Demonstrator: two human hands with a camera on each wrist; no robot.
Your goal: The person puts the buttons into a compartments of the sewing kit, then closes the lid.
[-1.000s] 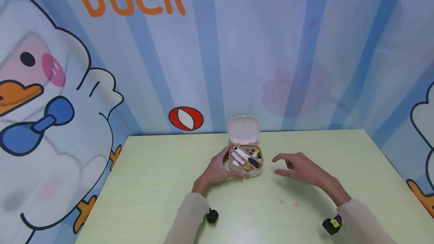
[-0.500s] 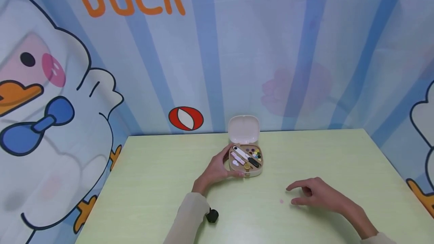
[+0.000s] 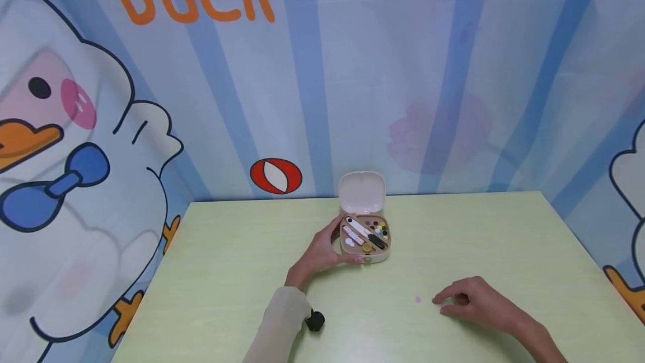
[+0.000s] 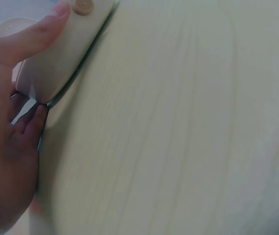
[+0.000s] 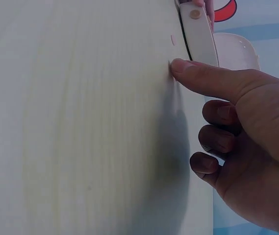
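Note:
A small beige sewing kit (image 3: 379, 258) stands at the back middle of the table, lid (image 3: 361, 192) up. Inside lie a white-and-black tool (image 3: 370, 236), a pink-patterned piece (image 3: 353, 235), a gold round piece (image 3: 367, 247) and several coloured buttons. My left hand (image 3: 318, 251) grips the kit by its left side, thumb along the front wall beside the round snap (image 4: 83, 6). Over the table at the right, my right hand (image 3: 478, 304) hovers low, thumb and forefinger bent toward each other with a small gap. A tiny pink piece (image 3: 417, 299) lies just left of its fingertips.
The pale wooden table (image 3: 242, 268) ends at a blue striped cloth backdrop (image 3: 353, 71) right behind the kit. A black wrist camera (image 3: 315, 321) is strapped to the left wrist.
My right hand has moved from beside the kit toward the table's front right, its thumb and forefinger drawing closer. A second pink piece is now hidden at its fingertips. The left hand stays.

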